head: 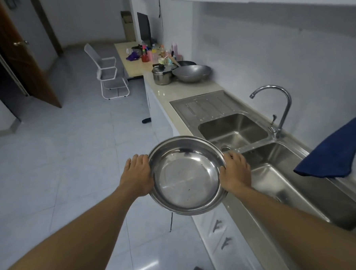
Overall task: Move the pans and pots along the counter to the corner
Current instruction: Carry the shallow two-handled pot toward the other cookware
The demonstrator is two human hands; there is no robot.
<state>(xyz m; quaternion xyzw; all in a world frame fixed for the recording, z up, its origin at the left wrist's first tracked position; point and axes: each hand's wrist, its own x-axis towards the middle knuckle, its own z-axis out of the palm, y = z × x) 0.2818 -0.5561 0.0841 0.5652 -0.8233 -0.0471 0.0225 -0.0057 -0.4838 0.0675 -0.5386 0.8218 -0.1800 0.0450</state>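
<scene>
Both hands were on the steel basin: L hand gripped the rim on its left side, R hand gripped the opposite rim, fingers curled round the edge. Neither hand was free. The basin was in the air, tilted a bit so its inside faced the camera, and looked empty apart from a few specks. It hung just off the front edge of the counter, beside the double sink, partly over the floor.

What mattered for the next move: the counter ran straight away from the person. At its far end sat a lidded pot, touching or nearly touching a grey wok, w/ a dark pan just behind. That group lay ahead and slightly right of the basin, well apart from it, w/ the sink's draining board between. R hand was the one nearer the counter; L hand was on the floor side.

Prob. the basin was mid-carry toward that group, so the move called for walking fwd along the counter and setting it down near the wok. Can't tell from here which end counts as the corner. A tap and a blue cloth were off to the right, clear of the path.
</scene>
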